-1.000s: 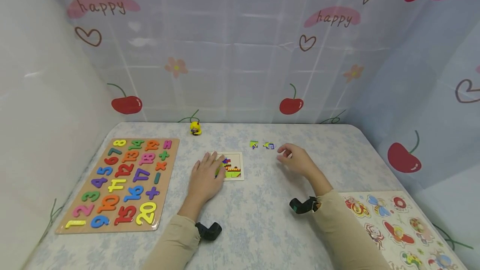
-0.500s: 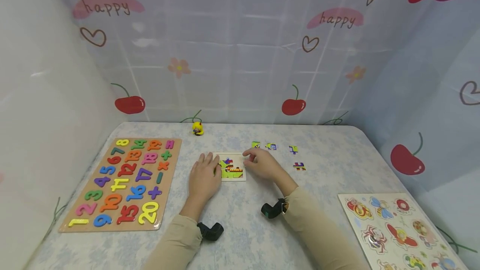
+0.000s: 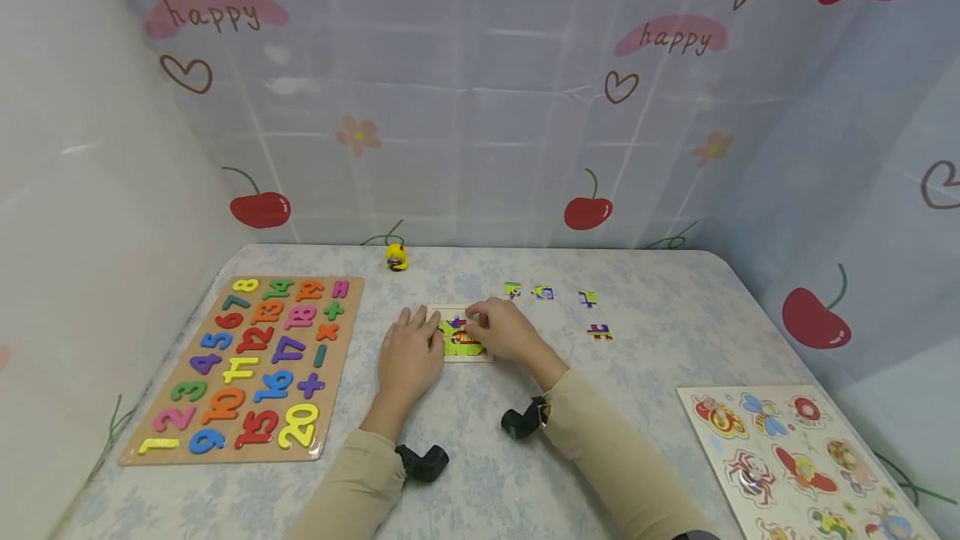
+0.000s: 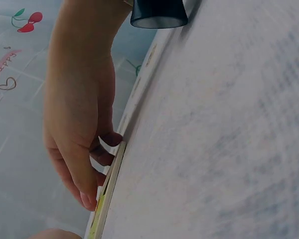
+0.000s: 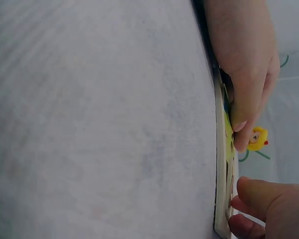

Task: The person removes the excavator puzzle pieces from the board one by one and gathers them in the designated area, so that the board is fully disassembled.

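Note:
A small square jigsaw puzzle in a pale wooden tray (image 3: 469,358) lies mid-table, partly filled with a colourful picture. My left hand (image 3: 408,352) rests on its left side, fingers extended; in the right wrist view the left thumb (image 5: 240,122) touches the picture. Over the right part of the tray my right hand (image 3: 512,332) bends its thumb and fingers down, pinching a jigsaw piece that is almost wholly hidden beneath the fingertips. In the left wrist view the right hand (image 4: 77,117) reaches down to the tray's surface. Loose jigsaw pieces (image 3: 543,293) lie beyond it.
A board of coloured numbers (image 3: 247,365) lies at left, a white insect puzzle board (image 3: 780,465) at front right. A small yellow figurine (image 3: 396,257) stands near the back edge. More loose pieces, one striped (image 3: 599,332), lie right of my right hand.
My right hand has moved left from beside the loose pieces to the tray, its fingertips now over the picture. Two pieces it had covered are now visible. The left hand stays put.

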`<state>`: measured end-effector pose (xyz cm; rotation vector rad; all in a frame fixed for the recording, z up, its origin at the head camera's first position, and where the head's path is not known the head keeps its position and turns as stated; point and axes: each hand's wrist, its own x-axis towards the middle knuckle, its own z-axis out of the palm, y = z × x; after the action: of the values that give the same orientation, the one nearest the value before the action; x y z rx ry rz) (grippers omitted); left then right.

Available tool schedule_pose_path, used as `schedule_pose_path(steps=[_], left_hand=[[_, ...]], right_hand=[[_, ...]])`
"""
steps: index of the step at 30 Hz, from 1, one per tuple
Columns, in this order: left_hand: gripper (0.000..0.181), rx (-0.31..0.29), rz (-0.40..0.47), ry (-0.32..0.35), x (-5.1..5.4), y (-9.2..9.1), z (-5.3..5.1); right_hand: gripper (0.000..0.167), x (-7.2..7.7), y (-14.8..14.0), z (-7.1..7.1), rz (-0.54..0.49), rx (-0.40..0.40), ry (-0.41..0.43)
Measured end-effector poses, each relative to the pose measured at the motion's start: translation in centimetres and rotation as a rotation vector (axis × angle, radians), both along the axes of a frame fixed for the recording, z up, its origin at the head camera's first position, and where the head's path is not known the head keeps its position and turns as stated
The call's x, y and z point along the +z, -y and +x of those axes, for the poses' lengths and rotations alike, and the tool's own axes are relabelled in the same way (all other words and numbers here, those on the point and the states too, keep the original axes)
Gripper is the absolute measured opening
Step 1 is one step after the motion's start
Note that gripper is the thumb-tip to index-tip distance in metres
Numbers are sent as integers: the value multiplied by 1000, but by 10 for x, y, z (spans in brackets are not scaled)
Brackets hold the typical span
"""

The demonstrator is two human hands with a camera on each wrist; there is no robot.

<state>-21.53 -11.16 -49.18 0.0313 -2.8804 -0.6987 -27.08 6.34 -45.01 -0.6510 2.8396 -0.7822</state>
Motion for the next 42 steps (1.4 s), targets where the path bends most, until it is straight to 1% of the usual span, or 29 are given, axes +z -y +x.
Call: schedule_pose_path(steps=[4, 8, 16, 19, 24, 28, 35, 42], left_hand=[[48, -9, -6, 8, 2, 0, 1], [48, -13, 0, 10, 4, 0, 2], [49, -7, -16, 24, 4, -1, 1], [49, -6, -11, 22, 4, -1, 1], [49, -12, -13, 11, 4, 0, 1], [49, -13, -6, 3, 3, 0, 1], [48, -12, 1, 5, 1, 0, 1], [48, -14, -4, 17, 2, 0, 0]], right_hand=[[28, -4, 2, -1, 5, 20, -26], [23, -4, 4, -1, 7, 52, -54], [20, -3, 6, -2, -7, 72, -56], [19, -3, 8, -3, -18, 67, -33], [18, -3, 9, -2, -22, 31, 18], [18, -5, 9, -2, -34, 21, 30], [16, -5, 8, -4, -116, 28, 77], [18, -5, 7, -6, -168, 11, 122]])
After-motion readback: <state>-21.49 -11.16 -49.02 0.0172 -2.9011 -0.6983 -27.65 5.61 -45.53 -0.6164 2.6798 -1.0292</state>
